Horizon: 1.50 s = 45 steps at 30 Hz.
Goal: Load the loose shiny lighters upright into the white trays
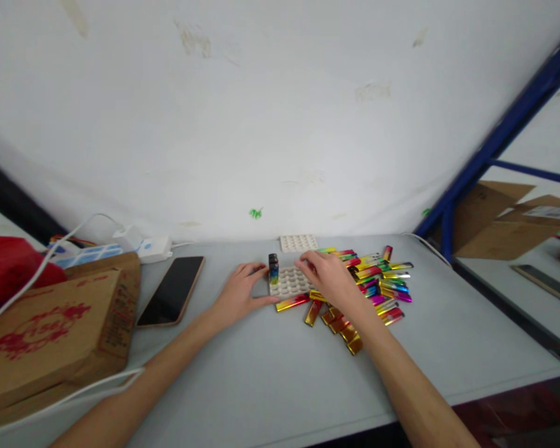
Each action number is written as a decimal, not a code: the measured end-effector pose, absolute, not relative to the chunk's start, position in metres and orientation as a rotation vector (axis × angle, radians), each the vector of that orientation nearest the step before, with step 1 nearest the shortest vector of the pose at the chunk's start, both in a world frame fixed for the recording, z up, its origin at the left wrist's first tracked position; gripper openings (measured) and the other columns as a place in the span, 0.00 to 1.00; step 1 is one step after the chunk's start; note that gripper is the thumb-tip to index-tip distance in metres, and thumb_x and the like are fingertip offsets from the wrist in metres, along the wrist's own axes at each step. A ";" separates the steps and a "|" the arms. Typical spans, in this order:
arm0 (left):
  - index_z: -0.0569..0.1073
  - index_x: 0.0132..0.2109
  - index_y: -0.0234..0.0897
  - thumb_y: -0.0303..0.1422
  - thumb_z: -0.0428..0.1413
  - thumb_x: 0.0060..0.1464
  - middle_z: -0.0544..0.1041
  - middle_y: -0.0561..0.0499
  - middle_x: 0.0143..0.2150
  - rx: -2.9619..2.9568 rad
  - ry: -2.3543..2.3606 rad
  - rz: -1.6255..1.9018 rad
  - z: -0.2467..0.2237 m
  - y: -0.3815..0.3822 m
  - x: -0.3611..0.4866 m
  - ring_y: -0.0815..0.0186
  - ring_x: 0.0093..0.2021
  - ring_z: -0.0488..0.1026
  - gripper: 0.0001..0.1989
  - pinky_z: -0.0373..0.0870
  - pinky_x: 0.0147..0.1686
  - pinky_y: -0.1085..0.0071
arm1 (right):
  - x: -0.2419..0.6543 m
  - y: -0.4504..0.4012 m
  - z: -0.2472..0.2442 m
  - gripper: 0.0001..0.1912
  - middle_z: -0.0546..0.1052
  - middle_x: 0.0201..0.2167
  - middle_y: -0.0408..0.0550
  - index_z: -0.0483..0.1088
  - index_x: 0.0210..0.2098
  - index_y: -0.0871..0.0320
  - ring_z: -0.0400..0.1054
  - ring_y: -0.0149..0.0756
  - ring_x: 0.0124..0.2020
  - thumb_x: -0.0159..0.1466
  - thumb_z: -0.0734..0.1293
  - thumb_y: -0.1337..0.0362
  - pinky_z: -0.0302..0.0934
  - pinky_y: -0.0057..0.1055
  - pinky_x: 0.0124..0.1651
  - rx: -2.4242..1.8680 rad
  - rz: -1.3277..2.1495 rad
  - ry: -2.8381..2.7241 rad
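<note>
A white tray with rows of holes (292, 283) lies on the grey table. Upright lighters (274, 271) stand in a row at its left end. My left hand (244, 289) rests at the tray's left edge, thumb and fingers apart, holding nothing. Over the tray's right part is my right hand (324, 274), its thumb and fingertips close together; whether anything is between them is too small to tell. Shiny coloured lighters (373, 274) lie in a loose pile to the right, partly behind my right hand and forearm.
Another white holed tray (298, 242) lies by the wall. On the left are a black phone (172, 291), a cardboard box (56, 330), a power strip (154, 249) and a white cable. A blue metal frame (448, 233) and open carton (490, 218) stand at right.
</note>
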<state>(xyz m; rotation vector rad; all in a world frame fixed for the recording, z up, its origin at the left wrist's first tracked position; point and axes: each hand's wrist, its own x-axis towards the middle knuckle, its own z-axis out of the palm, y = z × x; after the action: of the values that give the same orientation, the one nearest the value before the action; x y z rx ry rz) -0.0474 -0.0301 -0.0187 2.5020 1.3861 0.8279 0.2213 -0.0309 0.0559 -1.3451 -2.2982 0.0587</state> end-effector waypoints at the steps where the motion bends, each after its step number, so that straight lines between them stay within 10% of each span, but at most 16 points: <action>1: 0.77 0.64 0.43 0.60 0.65 0.57 0.78 0.41 0.62 2.499 1.388 0.831 -0.019 -0.030 -0.047 0.46 0.62 0.73 0.37 0.70 0.64 0.48 | 0.235 -0.026 0.058 0.12 0.83 0.38 0.52 0.78 0.46 0.58 0.77 0.41 0.38 0.78 0.63 0.59 0.63 0.33 0.44 -1.346 0.061 -2.253; 28: 0.78 0.63 0.39 0.61 0.64 0.56 0.78 0.39 0.62 2.487 1.423 0.808 -0.014 -0.033 -0.045 0.45 0.62 0.73 0.38 0.70 0.65 0.49 | 0.291 -0.012 0.061 0.06 0.77 0.44 0.50 0.82 0.41 0.56 0.74 0.42 0.47 0.65 0.74 0.70 0.66 0.36 0.55 -1.392 0.366 -2.497; 38: 0.77 0.64 0.38 0.63 0.63 0.57 0.77 0.39 0.63 2.518 1.425 0.773 -0.017 -0.031 -0.046 0.46 0.62 0.73 0.39 0.70 0.65 0.49 | 0.287 -0.015 0.069 0.13 0.78 0.33 0.46 0.74 0.48 0.57 0.73 0.37 0.31 0.71 0.70 0.54 0.68 0.35 0.41 -1.187 0.118 -1.873; 45: 0.77 0.64 0.37 0.63 0.62 0.57 0.77 0.37 0.63 2.518 1.437 0.759 -0.019 -0.030 -0.047 0.45 0.62 0.73 0.40 0.70 0.65 0.48 | 0.270 -0.014 0.060 0.21 0.82 0.37 0.47 0.77 0.44 0.55 0.80 0.39 0.33 0.64 0.76 0.45 0.74 0.35 0.38 -1.035 0.586 -1.423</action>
<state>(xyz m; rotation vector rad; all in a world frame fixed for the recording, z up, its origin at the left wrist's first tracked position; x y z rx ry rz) -0.0475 -0.0304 -0.0186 2.5185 1.4366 0.7589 0.2705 -0.0138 0.0604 -1.0347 -1.4234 0.5862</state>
